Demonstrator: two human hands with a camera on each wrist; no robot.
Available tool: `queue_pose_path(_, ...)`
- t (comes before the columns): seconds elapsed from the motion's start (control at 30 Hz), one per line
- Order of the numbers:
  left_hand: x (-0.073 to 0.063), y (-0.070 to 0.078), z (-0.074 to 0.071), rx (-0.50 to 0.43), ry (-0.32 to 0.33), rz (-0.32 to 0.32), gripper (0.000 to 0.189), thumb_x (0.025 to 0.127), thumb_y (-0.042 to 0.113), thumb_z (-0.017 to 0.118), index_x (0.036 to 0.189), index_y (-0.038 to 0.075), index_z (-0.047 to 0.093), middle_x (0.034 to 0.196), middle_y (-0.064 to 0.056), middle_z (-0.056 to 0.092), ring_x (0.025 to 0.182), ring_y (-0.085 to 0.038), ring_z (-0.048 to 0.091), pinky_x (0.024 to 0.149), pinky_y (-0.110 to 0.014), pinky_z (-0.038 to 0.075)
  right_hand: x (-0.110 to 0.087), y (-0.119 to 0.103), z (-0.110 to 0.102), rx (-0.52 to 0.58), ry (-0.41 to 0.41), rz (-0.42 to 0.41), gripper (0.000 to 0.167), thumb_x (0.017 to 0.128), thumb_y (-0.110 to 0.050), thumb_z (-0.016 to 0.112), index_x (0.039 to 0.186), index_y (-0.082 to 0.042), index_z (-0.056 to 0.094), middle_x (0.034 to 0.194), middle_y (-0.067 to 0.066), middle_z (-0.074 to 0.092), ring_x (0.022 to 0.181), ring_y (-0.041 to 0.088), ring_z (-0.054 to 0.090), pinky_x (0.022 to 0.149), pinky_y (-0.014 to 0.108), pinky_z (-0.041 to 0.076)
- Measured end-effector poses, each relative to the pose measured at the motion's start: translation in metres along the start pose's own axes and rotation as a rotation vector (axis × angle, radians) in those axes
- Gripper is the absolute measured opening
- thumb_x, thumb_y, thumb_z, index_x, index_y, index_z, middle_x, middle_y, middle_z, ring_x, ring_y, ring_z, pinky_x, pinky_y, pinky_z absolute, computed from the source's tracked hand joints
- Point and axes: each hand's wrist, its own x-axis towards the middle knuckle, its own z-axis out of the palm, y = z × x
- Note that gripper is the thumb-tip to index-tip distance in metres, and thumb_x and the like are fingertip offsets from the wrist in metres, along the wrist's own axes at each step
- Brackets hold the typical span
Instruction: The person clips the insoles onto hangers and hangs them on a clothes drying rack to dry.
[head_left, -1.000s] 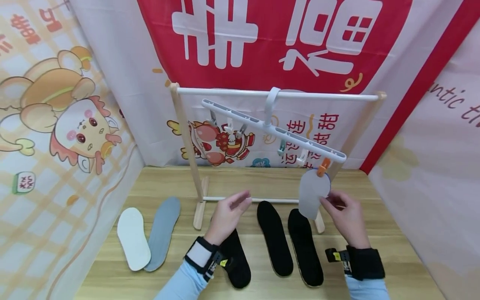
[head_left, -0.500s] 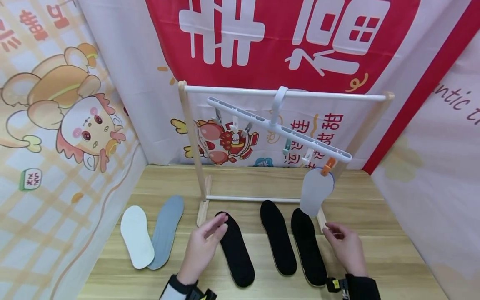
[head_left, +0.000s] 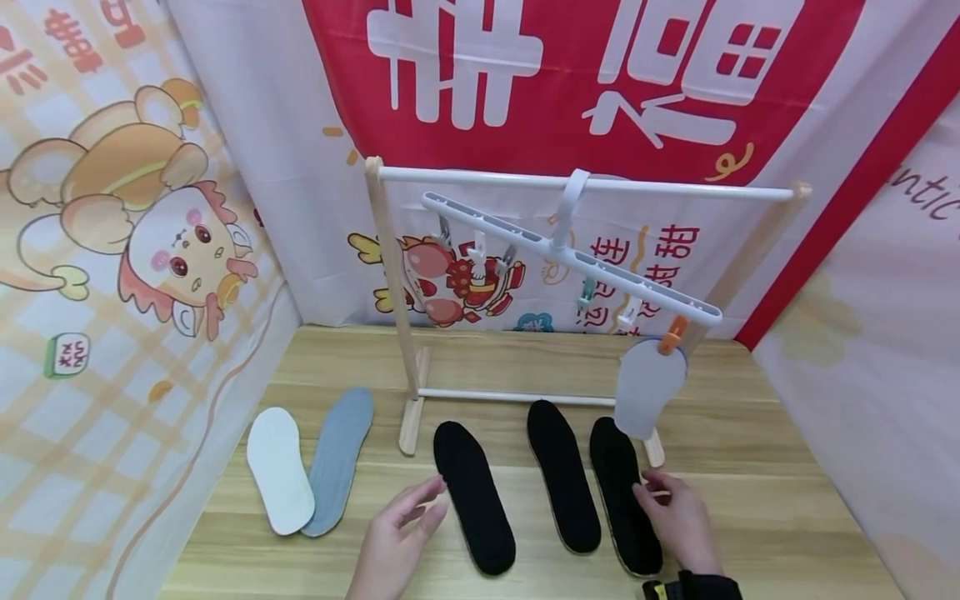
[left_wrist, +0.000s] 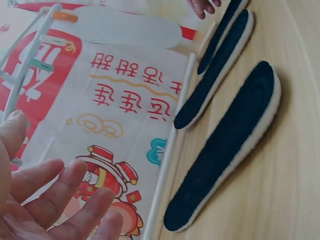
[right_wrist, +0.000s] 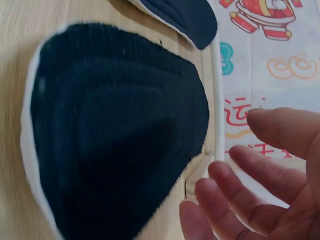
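Three black insoles lie on the wooden table: a left one (head_left: 474, 498), a middle one (head_left: 564, 477) and a right one (head_left: 622, 500). My left hand (head_left: 401, 533) hovers just left of the left black insole, fingers relaxed and holding nothing. At the right black insole's right edge is my right hand (head_left: 678, 517), its fingers loosely bent with nothing in them; whether they touch the insole I cannot tell. A pale insole (head_left: 649, 387) hangs from an orange clip (head_left: 673, 335) at the right end of the white clip hanger (head_left: 570, 257).
The hanger hooks over the top bar (head_left: 480, 177) of a wood-and-white rack, tilted down to the right. Several other clips hang from it. A white insole (head_left: 281, 471) overlaps a grey insole (head_left: 339, 462) at the left. Printed cloth (head_left: 187, 250) walls surround the table.
My right hand has left the hanging pale insole and come down to the right black insole. My left hand has moved down and toward me, uncovering the left black insole.
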Motion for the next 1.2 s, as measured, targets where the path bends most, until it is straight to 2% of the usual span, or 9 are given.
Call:
queue_pose_path(0.1, -0.001, -0.004, 0.0, -0.004, -0.002, -0.022, 0.031, 0.094, 0.017, 0.07, 0.123, 0.009, 0.069, 0.117, -0.003, 0.07, 0.11, -0.017, 0.064, 0.092, -0.038, 0.053, 0.003, -0.003, 0.006, -0.049, -0.016, -0.015, 0.042, 0.094, -0.019, 0.067, 0.125, 0.008, 0.061, 0.107, 0.023, 0.064, 0.093, 0.035, 0.065, 0.076, 0.047, 0.055)
queue_pose_path(0.3, -0.004, -0.012, 0.003, 0.008, -0.028, -0.099, 0.034, 0.093, 0.023, 0.071, 0.124, 0.009, 0.068, 0.117, 0.0, 0.07, 0.108, -0.018, 0.063, 0.093, -0.036, 0.052, 0.012, -0.008, 0.017, -0.169, -0.019, -0.071, 0.047, 0.092, -0.019, 0.068, 0.123, 0.015, 0.058, 0.108, 0.031, 0.061, 0.1, 0.045, 0.061, 0.085, 0.056, 0.05)
queue_pose_path(0.4, -0.006, -0.012, 0.005, 0.016, -0.037, -0.105, 0.033, 0.093, 0.022, 0.07, 0.124, 0.01, 0.069, 0.117, 0.0, 0.07, 0.108, -0.017, 0.062, 0.093, -0.036, 0.052, 0.017, -0.011, 0.022, -0.223, -0.012, -0.066, 0.051, 0.09, -0.019, 0.069, 0.123, 0.018, 0.056, 0.111, 0.036, 0.058, 0.104, 0.051, 0.057, 0.087, 0.059, 0.048)
queue_pose_path(0.53, -0.006, -0.014, 0.006, 0.021, -0.031, -0.091, 0.032, 0.094, 0.02, 0.07, 0.124, 0.009, 0.069, 0.115, 0.001, 0.07, 0.107, -0.016, 0.063, 0.092, -0.037, 0.052, 0.022, -0.011, 0.027, -0.26, 0.022, -0.064, 0.055, 0.087, -0.019, 0.072, 0.121, 0.02, 0.055, 0.108, 0.039, 0.055, 0.099, 0.053, 0.056, 0.084, 0.06, 0.047)
queue_pose_path(0.77, -0.005, -0.021, 0.008, 0.034, -0.034, -0.094, 0.034, 0.094, 0.022, 0.07, 0.124, 0.007, 0.068, 0.114, -0.001, 0.071, 0.106, -0.017, 0.064, 0.09, -0.036, 0.053, 0.031, -0.007, 0.034, -0.277, 0.077, -0.087, 0.058, 0.082, -0.021, 0.078, 0.118, 0.019, 0.057, 0.099, 0.037, 0.056, 0.091, 0.051, 0.058, 0.077, 0.059, 0.048)
queue_pose_path(0.97, -0.004, -0.031, 0.011, 0.052, -0.061, -0.109, 0.037, 0.093, 0.02, 0.07, 0.124, 0.001, 0.066, 0.113, -0.006, 0.071, 0.104, -0.022, 0.065, 0.087, -0.03, 0.054, 0.035, -0.005, 0.032, -0.234, 0.034, -0.06, 0.059, 0.081, -0.02, 0.079, 0.12, 0.017, 0.055, 0.108, 0.038, 0.059, 0.098, 0.053, 0.058, 0.081, 0.06, 0.048)
queue_pose_path(1.1, -0.004, -0.034, 0.012, 0.051, -0.073, -0.118, 0.038, 0.093, 0.021, 0.07, 0.125, 0.0, 0.066, 0.113, -0.007, 0.071, 0.104, -0.023, 0.065, 0.086, -0.028, 0.054, 0.036, -0.003, 0.025, -0.179, 0.011, -0.028, 0.047, 0.082, -0.021, 0.078, 0.11, 0.012, 0.059, 0.101, 0.031, 0.065, 0.09, 0.047, 0.063, 0.076, 0.057, 0.05)
queue_pose_path(1.2, -0.003, -0.036, 0.012, 0.053, -0.07, -0.121, 0.038, 0.094, 0.023, 0.07, 0.124, 0.0, 0.066, 0.112, -0.005, 0.071, 0.102, -0.018, 0.065, 0.086, -0.027, 0.054, 0.035, -0.004, 0.019, -0.142, -0.015, 0.005, 0.044, 0.087, -0.022, 0.074, 0.112, 0.011, 0.06, 0.095, 0.026, 0.067, 0.083, 0.04, 0.065, 0.071, 0.052, 0.051)
